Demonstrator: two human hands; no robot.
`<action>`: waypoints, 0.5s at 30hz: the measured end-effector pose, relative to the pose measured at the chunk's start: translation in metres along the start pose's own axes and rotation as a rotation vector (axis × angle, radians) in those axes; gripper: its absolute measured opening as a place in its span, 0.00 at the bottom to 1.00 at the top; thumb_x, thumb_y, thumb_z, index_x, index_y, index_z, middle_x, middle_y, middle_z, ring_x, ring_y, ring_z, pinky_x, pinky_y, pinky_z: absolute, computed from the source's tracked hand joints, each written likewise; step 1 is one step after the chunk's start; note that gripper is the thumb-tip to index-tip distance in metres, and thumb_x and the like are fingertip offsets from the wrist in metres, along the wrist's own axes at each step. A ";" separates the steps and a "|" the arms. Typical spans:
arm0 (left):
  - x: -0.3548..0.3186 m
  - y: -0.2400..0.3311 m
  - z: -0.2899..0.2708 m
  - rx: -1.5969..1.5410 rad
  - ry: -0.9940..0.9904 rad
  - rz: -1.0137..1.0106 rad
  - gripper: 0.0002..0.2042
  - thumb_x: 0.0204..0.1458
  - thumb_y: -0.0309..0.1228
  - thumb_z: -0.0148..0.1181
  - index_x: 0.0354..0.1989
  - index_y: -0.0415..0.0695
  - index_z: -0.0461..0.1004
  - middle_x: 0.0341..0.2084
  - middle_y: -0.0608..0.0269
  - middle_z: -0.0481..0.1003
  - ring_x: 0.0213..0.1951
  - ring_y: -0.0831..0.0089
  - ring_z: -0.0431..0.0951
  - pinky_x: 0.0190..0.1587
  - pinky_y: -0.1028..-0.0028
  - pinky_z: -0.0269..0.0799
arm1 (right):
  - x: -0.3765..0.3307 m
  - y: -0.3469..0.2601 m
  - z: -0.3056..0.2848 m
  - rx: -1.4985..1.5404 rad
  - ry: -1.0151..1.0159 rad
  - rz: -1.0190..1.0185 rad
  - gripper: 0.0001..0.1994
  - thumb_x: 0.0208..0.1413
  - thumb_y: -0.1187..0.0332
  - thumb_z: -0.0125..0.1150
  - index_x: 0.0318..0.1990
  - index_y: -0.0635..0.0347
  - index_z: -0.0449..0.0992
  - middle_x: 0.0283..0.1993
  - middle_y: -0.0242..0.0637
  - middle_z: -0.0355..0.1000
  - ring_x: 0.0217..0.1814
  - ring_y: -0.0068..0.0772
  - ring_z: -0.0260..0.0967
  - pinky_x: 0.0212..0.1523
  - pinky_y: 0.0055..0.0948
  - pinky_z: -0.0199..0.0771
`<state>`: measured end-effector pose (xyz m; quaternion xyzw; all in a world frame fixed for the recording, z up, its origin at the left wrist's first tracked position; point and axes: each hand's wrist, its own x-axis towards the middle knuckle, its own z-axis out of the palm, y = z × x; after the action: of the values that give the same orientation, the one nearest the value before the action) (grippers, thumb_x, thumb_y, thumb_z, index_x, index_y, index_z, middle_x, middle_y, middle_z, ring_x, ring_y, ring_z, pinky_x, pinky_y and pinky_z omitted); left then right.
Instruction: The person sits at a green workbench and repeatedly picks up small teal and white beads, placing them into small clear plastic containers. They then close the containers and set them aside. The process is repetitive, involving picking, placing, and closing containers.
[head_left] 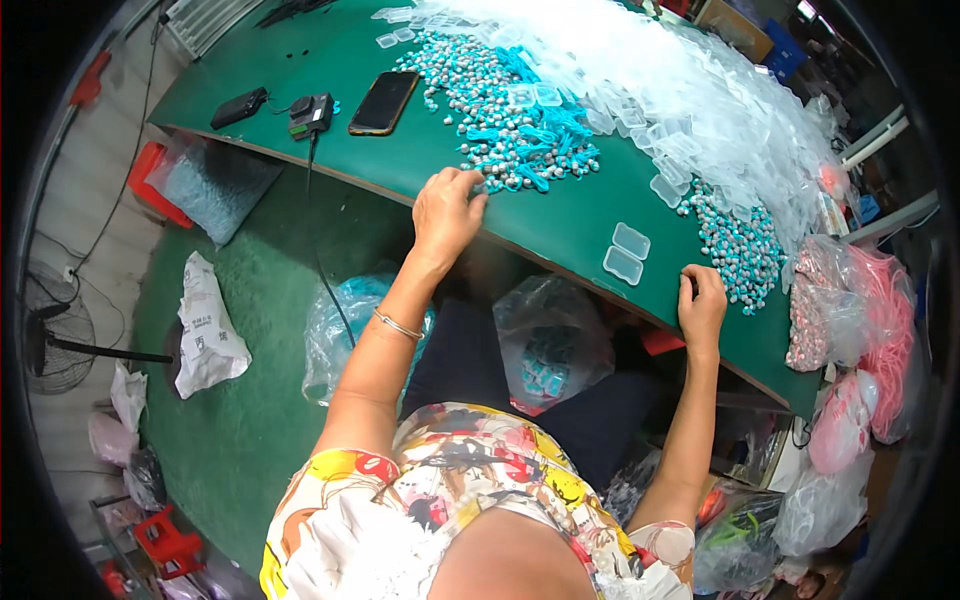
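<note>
My left hand (447,216) is at the near edge of a pile of small silver-and-blue bead-like pieces (515,150), some tangled with bright blue cords. Its fingers are bent together at the pieces; what they hold, if anything, is hidden. My right hand (703,305) rests by the table's front edge with curled fingers, just left of a second pile of such pieces (740,245). Whether anything is inside its grasp does not show. Between my hands, a small clear plastic case (627,254) lies with its lid folded open.
A big heap of clear cases (640,70) covers the far right of the green table (560,235). A phone (384,103), a small black device (310,115) with a cable and a black pack (239,108) lie at left. Bags (845,330) crowd the right end; an open bag (553,335) hangs at my lap.
</note>
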<state>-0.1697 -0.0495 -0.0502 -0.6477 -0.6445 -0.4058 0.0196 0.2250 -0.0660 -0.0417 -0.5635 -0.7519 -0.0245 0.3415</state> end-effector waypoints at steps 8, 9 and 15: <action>-0.003 -0.002 0.006 -0.075 -0.026 0.026 0.06 0.47 0.27 0.66 0.34 0.45 0.78 0.31 0.61 0.78 0.36 0.58 0.78 0.38 0.62 0.73 | 0.004 -0.005 0.005 0.101 -0.030 0.111 0.07 0.50 0.82 0.59 0.37 0.65 0.77 0.35 0.41 0.73 0.30 0.35 0.71 0.34 0.31 0.73; -0.004 -0.001 0.006 -0.079 -0.018 0.038 0.06 0.47 0.26 0.66 0.34 0.45 0.77 0.31 0.60 0.78 0.36 0.58 0.78 0.38 0.62 0.73 | 0.005 -0.005 0.006 0.100 -0.037 0.116 0.07 0.50 0.82 0.59 0.37 0.65 0.77 0.34 0.41 0.73 0.30 0.35 0.71 0.33 0.31 0.73; -0.010 0.008 0.009 -0.279 -0.011 0.026 0.05 0.46 0.23 0.62 0.32 0.45 0.75 0.29 0.59 0.76 0.36 0.57 0.77 0.38 0.60 0.73 | 0.006 -0.009 0.012 0.139 -0.014 0.149 0.08 0.49 0.82 0.58 0.38 0.65 0.77 0.34 0.40 0.73 0.29 0.33 0.71 0.33 0.30 0.73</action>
<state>-0.1563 -0.0541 -0.0577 -0.6546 -0.5734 -0.4877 -0.0690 0.2103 -0.0593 -0.0440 -0.5928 -0.7101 0.0572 0.3755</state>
